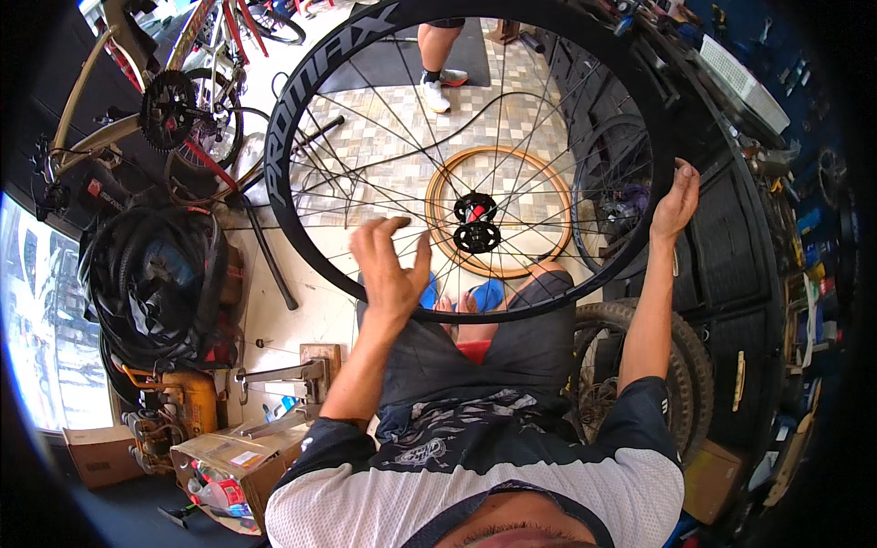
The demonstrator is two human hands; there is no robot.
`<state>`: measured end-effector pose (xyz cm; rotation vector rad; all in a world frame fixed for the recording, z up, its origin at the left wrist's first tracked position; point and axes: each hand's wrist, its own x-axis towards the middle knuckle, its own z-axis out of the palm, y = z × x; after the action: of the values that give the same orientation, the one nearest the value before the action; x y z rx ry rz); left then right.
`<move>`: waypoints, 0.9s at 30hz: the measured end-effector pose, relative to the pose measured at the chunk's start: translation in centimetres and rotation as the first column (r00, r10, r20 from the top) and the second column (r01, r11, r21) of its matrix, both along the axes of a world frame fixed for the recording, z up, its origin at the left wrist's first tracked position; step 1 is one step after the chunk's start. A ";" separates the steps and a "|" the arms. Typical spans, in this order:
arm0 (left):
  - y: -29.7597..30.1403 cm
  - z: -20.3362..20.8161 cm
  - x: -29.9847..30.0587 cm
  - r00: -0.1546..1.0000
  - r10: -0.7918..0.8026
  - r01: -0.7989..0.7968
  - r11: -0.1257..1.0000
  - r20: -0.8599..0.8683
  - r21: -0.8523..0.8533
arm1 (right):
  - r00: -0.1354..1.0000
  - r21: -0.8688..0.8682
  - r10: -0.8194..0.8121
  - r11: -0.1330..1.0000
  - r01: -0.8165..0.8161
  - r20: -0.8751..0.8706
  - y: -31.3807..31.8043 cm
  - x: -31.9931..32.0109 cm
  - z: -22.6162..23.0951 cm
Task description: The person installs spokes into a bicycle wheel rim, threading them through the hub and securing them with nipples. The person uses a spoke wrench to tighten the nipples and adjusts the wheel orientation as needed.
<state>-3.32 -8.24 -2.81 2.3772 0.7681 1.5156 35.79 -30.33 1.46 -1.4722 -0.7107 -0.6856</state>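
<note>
A bicycle wheel with a deep black rim (277,196) stands in front of me, tilted above my lap, its thin dark spokes running to a black hub (476,236) with a red middle. My right hand (676,203) grips the rim at its right side, fingers on the outer edge. At the lower left, my left hand (388,271) is raised over the spokes beside the rim, fingers spread and thumb apart, holding nothing. Whether its fingertips touch a spoke I cannot tell. Behind the spokes, a tan ring-shaped tyre (498,151) lies on the tiled floor.
Black tyres and tubes (151,274) are heaped at left, above an orange machine (187,402) and a cardboard box (247,454). Bicycles (174,110) crowd the upper left. Another person's leg (437,55) shows beyond the wheel. A knobby tyre (692,365) and dark cabinets (731,265) stand at right.
</note>
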 end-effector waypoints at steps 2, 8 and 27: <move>-1.5 -1.9 1.0 0.994 -0.099 0.107 0.980 0.054 -0.168 | 0.997 0.016 0.040 0.999 -0.039 -0.069 -0.6 1.4 -1.6; -1.9 -2.6 3.2 0.772 -0.254 0.618 0.515 0.583 -0.594 | 1.000 -0.035 0.023 0.999 -0.023 -0.009 -1.1 2.3 -2.6; 4.4 0.1 5.2 0.772 -0.377 0.570 0.052 0.512 -0.820 | 0.651 -0.295 0.699 0.715 -0.633 0.297 -0.8 -21.7 3.5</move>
<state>1.93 -3.87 -2.76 1.2233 0.4927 0.5273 14.09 -31.09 4.96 -1.0830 -1.5682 -0.3286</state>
